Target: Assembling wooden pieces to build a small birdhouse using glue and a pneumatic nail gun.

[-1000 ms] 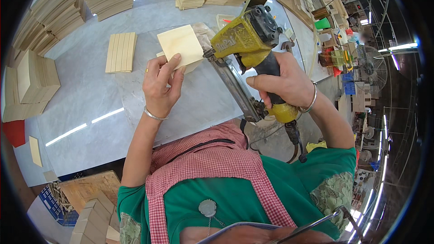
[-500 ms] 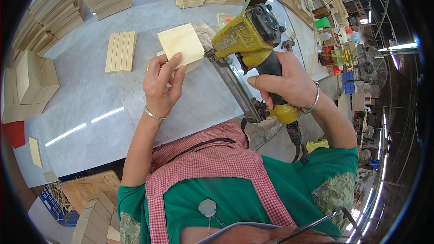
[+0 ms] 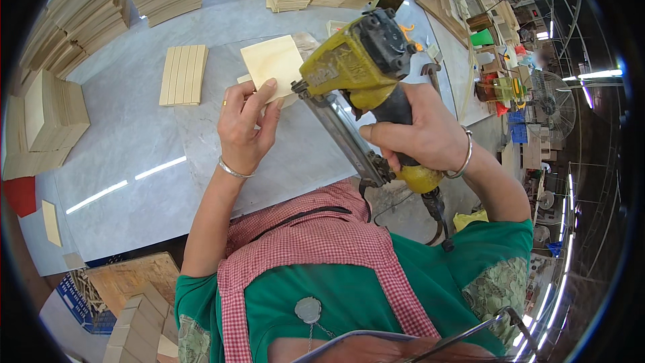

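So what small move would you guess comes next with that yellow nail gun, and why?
Probably a slight lowering of the nail gun so its nose meets the wood square. The right hand has a full grip on the handle, the left hand pins the square to the table, and the nose sits right beside its edge.
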A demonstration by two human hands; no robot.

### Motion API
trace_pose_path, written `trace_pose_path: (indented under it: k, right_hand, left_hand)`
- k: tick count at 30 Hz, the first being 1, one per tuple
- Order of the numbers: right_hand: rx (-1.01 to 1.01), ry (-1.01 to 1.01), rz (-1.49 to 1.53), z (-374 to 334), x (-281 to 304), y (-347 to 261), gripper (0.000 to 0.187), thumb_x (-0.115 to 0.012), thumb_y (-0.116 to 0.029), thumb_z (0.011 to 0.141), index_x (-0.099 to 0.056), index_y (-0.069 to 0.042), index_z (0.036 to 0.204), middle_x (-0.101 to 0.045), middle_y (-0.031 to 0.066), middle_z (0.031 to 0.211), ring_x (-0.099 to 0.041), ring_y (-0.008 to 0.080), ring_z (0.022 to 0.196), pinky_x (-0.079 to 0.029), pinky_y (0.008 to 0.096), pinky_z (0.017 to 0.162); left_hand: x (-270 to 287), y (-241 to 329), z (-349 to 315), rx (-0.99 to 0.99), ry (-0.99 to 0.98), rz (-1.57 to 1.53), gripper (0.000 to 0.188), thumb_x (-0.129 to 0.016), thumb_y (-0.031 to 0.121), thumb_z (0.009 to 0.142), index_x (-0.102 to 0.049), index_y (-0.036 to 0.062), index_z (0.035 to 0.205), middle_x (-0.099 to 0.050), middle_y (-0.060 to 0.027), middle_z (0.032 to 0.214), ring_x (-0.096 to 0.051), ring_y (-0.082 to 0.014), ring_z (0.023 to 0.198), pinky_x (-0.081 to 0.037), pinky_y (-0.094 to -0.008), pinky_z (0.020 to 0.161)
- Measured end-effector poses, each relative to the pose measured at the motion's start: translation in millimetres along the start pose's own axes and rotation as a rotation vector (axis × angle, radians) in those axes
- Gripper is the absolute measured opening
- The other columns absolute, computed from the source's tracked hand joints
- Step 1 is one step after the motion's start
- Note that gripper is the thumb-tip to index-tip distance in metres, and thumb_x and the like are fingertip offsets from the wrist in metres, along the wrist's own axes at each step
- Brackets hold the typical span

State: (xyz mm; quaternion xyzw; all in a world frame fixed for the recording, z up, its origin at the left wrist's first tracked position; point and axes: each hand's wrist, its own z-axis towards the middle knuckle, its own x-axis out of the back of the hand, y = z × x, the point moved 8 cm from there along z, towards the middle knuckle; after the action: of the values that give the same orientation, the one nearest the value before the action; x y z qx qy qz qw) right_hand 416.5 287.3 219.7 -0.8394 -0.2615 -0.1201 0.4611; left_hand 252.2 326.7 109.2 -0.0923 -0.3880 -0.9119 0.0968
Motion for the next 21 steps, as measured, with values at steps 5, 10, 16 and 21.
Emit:
trace_pose_path:
  k: [5,10,16,21]
  right_hand:
    - [-0.009,-0.010,-0.022,1,-3,1,0.022,-0.062,-0.014,0.074,-0.054,0.006,0.073,-0.056,0.0051,0.052,-0.054,0.0101,0.044,-0.043,0.0265,0.042]
    - [-0.011,-0.024,-0.035,0,-5,-2,0.021,-0.062,-0.014,0.074,-0.054,0.006,0.072,-0.056,0.0054,0.053,-0.054,0.0102,0.044,-0.043,0.0263,0.042]
    - [-0.040,-0.019,-0.027,0,-6,0,0.019,-0.061,-0.012,0.074,-0.054,0.006,0.073,-0.057,0.0057,0.054,-0.054,0.0103,0.044,-0.043,0.0265,0.042]
    - [-0.040,-0.019,-0.037,1,-5,1,0.018,-0.060,-0.011,0.074,-0.054,0.006,0.074,-0.057,0.0057,0.054,-0.054,0.0100,0.044,-0.043,0.0266,0.042]
  left_hand:
    - [0,1,0,-0.030,0.007,0.007,0.034,-0.070,-0.006,0.075,-0.065,0.0019,0.108,-0.055,-0.0093,0.088,-0.049,-0.0095,0.060,-0.042,-0.0217,0.048]
    - [0,1,0,-0.036,0.010,0.006,0.034,-0.070,-0.006,0.075,-0.065,0.0014,0.107,-0.055,-0.0093,0.088,-0.048,-0.0093,0.059,-0.041,-0.0216,0.048]
    - [1,0,0,-0.022,0.004,0.017,0.032,-0.071,-0.005,0.075,-0.065,0.0009,0.106,-0.056,-0.0103,0.090,-0.052,-0.0108,0.061,-0.044,-0.0225,0.050]
    - [11,-7,-3,0.056,0.044,-0.126,0.031,-0.071,-0.003,0.075,-0.065,0.0035,0.105,-0.061,-0.0124,0.092,-0.062,-0.0175,0.071,-0.051,-0.0255,0.055]
